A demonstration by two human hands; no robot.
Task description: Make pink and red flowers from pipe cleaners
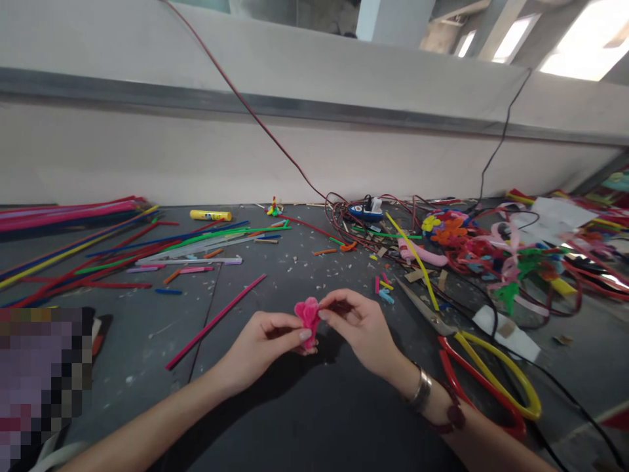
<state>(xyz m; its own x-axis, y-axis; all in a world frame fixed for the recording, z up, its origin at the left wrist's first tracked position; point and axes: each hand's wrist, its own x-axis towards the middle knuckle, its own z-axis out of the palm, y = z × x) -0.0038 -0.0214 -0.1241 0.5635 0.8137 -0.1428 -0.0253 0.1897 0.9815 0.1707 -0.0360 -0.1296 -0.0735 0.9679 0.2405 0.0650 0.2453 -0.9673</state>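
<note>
Pink fuzzy piece point(307, 313), looped top: upright between the hands, over the tabletop point(295, 419). Left hand point(265, 344): grip closed on its lower part, apparently steadying it. Right hand point(361, 328): grip pinching its side, seemingly for fine control. Scissors point(437, 322): alongside, right, conveniently near.

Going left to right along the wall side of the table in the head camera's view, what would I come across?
Pink and red stick bundle → yellow tube → tiny colourful figure → blue-and-white power strip → bright flower shapes → white paper.
</note>
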